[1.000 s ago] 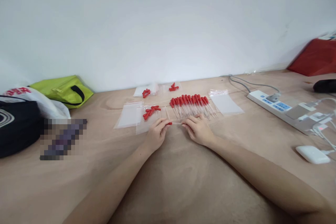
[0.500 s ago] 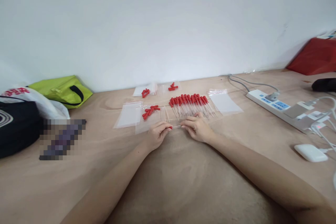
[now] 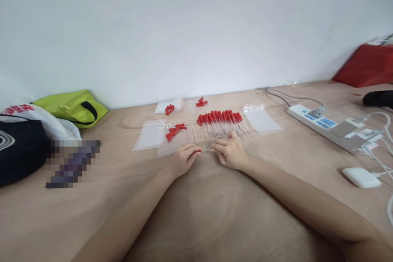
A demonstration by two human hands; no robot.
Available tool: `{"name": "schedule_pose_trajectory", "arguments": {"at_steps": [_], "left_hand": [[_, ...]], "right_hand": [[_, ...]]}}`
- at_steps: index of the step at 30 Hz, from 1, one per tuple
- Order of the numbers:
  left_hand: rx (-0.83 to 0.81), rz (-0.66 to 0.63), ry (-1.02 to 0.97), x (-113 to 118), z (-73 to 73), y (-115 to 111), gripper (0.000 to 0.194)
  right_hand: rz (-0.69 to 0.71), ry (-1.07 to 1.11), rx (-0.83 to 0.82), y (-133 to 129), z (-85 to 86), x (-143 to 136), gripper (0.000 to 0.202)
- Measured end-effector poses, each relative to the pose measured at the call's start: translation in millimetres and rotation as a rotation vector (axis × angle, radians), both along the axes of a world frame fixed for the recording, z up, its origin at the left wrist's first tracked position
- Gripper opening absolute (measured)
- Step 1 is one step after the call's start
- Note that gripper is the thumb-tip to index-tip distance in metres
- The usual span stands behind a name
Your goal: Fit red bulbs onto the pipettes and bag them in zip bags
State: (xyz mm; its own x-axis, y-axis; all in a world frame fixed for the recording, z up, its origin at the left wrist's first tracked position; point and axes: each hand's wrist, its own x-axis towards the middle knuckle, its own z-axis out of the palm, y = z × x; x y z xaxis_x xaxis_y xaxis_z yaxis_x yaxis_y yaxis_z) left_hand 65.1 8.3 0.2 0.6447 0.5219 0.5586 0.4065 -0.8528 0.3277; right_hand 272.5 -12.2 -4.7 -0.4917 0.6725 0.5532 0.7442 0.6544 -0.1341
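My left hand (image 3: 185, 159) is closed on a red rubber bulb (image 3: 199, 151). From the bulb a thin clear tube (image 3: 206, 150) runs across to my right hand (image 3: 229, 152), whose fingers pinch its other end. Bulb and tube look joined as a dropper, though the joint is hidden by my left fingers. Just beyond my right hand lies a row of red-bulbed droppers (image 3: 219, 118), bulbs toward the wall. Loose red bulbs (image 3: 175, 131) rest on a clear bag beyond my left hand, with a few bare tubes (image 3: 192, 133) beside them.
Zip bags (image 3: 150, 135) lie at left, more zip bags (image 3: 264, 118) at right. Two small groups of red bulbs (image 3: 202, 102) sit near the wall. A power strip (image 3: 316, 125) with cables and a white case (image 3: 360, 177) are right; a green bag (image 3: 72, 106) and black bag (image 3: 23, 147) left.
Both hands keep their hold on the bulb and tube and have barely moved. The whole view has shifted very slightly.
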Motion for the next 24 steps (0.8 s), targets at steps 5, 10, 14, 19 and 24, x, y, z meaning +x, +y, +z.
{"name": "schedule_pose_trajectory", "arguments": {"at_steps": [5,10,14,19,24], "left_hand": [[0.034,-0.024,0.023,1.7,-0.4,-2.5,0.014],[0.101,-0.018,0.039,2.4,-0.6,-6.2,0.015],[0.118,-0.036,0.041,2.3,-1.4,-8.1,0.016],[0.095,-0.035,0.037,1.7,-3.6,-6.9,0.018],[0.148,-0.004,-0.005,-1.0,-4.5,-0.1,0.016]], "right_hand": [[0.021,-0.002,0.001,-2.9,-1.4,-1.6,0.024],[0.045,0.010,-0.019,-7.4,-0.6,-4.4,0.023],[0.059,0.003,-0.043,-10.3,1.1,-6.7,0.026],[0.043,-0.014,-0.084,-10.7,2.4,-6.6,0.028],[0.009,-0.075,-0.048,-9.3,10.9,-4.5,0.027]]}}
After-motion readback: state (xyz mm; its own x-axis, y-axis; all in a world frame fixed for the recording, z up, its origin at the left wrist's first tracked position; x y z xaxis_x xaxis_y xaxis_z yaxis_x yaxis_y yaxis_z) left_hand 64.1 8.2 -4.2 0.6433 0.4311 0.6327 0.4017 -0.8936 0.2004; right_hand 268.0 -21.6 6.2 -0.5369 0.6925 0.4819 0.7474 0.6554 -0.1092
